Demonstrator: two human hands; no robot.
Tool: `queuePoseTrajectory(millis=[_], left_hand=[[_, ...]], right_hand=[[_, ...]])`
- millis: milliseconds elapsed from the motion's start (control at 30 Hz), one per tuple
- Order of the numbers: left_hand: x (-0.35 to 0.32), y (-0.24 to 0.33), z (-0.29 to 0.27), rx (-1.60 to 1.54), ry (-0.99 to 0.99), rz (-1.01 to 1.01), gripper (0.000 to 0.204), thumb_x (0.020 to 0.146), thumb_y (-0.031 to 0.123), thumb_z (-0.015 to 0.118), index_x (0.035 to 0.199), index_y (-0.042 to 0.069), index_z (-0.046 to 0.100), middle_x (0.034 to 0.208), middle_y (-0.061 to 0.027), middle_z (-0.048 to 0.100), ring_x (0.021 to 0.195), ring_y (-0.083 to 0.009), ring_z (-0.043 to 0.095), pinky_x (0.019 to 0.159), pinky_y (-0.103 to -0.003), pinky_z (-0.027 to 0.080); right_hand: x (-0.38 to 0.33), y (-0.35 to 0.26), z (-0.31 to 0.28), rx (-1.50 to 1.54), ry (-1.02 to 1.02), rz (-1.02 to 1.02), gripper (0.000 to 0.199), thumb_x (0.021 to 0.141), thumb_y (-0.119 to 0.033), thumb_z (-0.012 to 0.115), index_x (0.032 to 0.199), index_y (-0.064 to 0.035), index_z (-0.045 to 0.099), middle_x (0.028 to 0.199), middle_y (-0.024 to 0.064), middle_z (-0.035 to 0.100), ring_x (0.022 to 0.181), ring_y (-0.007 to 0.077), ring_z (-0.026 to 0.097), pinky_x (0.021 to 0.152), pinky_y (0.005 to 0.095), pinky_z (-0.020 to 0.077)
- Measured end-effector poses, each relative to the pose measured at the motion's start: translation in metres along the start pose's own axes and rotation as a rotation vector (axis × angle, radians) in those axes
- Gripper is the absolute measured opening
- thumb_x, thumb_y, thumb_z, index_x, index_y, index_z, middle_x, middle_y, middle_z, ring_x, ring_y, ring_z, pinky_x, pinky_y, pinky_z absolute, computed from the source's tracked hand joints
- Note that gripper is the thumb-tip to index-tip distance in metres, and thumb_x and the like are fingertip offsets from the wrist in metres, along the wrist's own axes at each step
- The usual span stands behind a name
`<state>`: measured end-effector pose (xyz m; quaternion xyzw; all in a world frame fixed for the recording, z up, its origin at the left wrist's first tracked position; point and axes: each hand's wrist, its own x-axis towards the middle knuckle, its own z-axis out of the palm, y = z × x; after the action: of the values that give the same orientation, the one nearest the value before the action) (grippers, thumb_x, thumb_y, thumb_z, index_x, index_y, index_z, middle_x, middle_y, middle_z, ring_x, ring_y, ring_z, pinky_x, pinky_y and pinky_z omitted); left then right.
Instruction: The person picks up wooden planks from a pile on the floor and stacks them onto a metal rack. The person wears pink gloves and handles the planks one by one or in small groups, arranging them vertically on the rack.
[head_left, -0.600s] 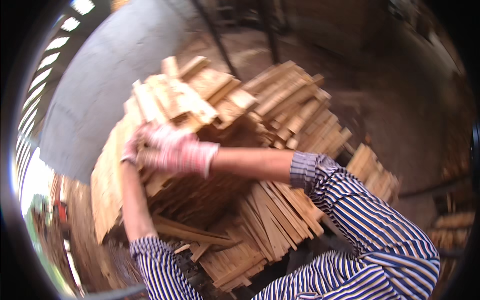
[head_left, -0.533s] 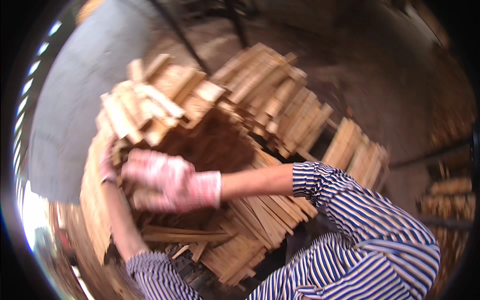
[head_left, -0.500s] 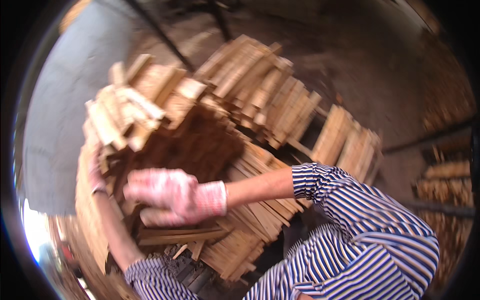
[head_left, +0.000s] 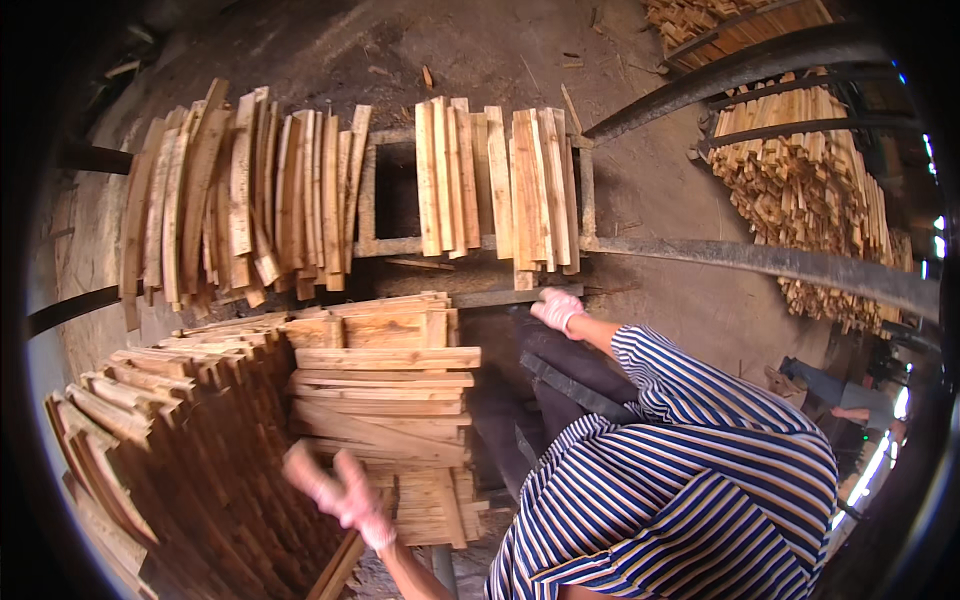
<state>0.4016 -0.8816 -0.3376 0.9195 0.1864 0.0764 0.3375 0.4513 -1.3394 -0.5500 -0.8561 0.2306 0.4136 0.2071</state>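
Observation:
My left hand (head_left: 335,495), in a pink-white glove and blurred by motion, hovers with fingers apart in front of a neat stack of flat wooden slats (head_left: 385,400); nothing shows in it. A leaning pile of slats on edge (head_left: 170,440) fills the lower left. My right hand (head_left: 557,308), also gloved, reaches forward and rests at the lower edge of a wooden frame rack (head_left: 372,190), just under a row of upright slats (head_left: 495,190). Its grip is hidden. More upright slats (head_left: 240,210) lean on the rack's left part. My striped sleeve covers the lower right.
Long dark metal bars (head_left: 760,262) cross the right side. Behind them lies a big heap of bundled thin sticks (head_left: 810,180). Another person's legs (head_left: 835,395) show at the right edge. Dirt floor (head_left: 480,50) lies beyond the rack.
Both hands were together against a bundle of slats on the pile. Now they are apart: the left is free by the stack, the right is stretched to the rack. The view has swung.

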Motion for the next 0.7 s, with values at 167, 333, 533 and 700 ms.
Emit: queuePoseTrajectory(millis=[167, 333, 533, 700], left_hand=[[-0.046, 0.003, 0.179, -0.155, -0.873, -0.229, 0.068, 0.09, 0.033, 0.078, 0.143, 0.0, 0.052, 0.136, -0.0201, 0.063, 0.129, -0.0308, 0.057, 0.111, -0.038, 0.042], [-0.09, 0.023, 0.315, -0.358, -1.112, -0.259, 0.072, 0.092, 0.035, 0.076, 0.148, 0.001, 0.046, 0.145, -0.0208, 0.055, 0.138, -0.0301, 0.05, 0.113, -0.04, 0.04], [-0.021, 0.036, 0.507, -0.567, -1.209, -0.397, 0.079, 0.091, 0.033, 0.078, 0.149, -0.005, 0.04, 0.148, -0.0209, 0.05, 0.137, -0.0276, 0.048, 0.115, -0.038, 0.037], [0.031, 0.007, 0.687, -0.639, -1.103, -0.293, 0.106, 0.085, 0.054, 0.078, 0.156, -0.005, 0.027, 0.157, -0.0243, 0.038, 0.148, -0.032, 0.035, 0.12, -0.041, 0.031]], right_hand=[[0.077, 0.057, -0.062, 0.343, -0.086, 0.096, 0.054, 0.09, -0.049, 0.06, 0.114, -0.0022, 0.071, 0.115, 0.0236, 0.071, 0.113, 0.0358, 0.066, 0.094, 0.0454, 0.0497], [0.142, 0.1, -0.082, 0.454, 0.181, 0.235, 0.091, 0.089, -0.057, 0.065, 0.15, 0.0054, 0.039, 0.153, 0.0253, 0.046, 0.144, 0.0356, 0.041, 0.117, 0.038, 0.0329], [0.263, 0.166, -0.097, 0.644, 0.34, 0.317, 0.105, 0.086, -0.067, 0.066, 0.155, 0.0042, 0.032, 0.157, 0.0239, 0.04, 0.148, 0.0346, 0.036, 0.119, 0.0386, 0.03], [0.353, 0.186, -0.073, 0.807, 0.482, 0.192, 0.097, 0.089, -0.067, 0.063, 0.156, -0.0029, 0.036, 0.158, 0.021, 0.04, 0.148, 0.0336, 0.035, 0.119, 0.0401, 0.0301]])
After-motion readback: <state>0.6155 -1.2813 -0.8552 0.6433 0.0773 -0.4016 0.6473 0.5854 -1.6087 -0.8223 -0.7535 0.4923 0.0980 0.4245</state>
